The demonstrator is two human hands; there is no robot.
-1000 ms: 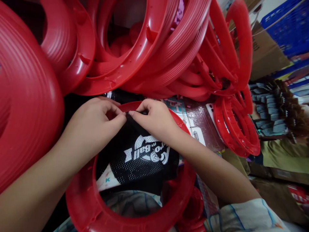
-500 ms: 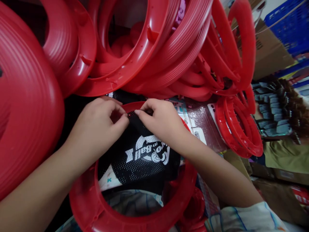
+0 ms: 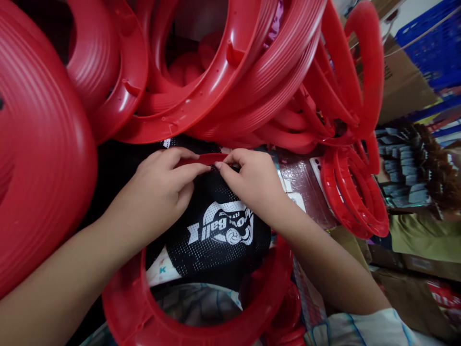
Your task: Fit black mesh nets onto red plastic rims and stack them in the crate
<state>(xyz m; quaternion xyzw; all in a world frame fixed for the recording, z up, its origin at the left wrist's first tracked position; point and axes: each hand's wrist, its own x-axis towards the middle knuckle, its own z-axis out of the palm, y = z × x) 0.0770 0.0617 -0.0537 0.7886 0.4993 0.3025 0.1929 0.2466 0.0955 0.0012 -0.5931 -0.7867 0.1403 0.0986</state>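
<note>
Mesh (image 3: 216,252) is pinched by left hand (image 3: 163,185) and right hand (image 3: 257,187) at the red ring's (image 3: 124,300) far edge; piled rings (image 3: 248,105) crowd beyond.

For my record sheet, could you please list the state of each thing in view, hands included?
Ring: hollow side showing
Mesh: spread across ring's opening, not filling it
Left hand: fingertips at mesh edge, grip partly hidden
Right hand: likewise, beside left
Ring pile: heaped, many tilted
Crate: partly out of frame
Carton: partly hidden
</note>
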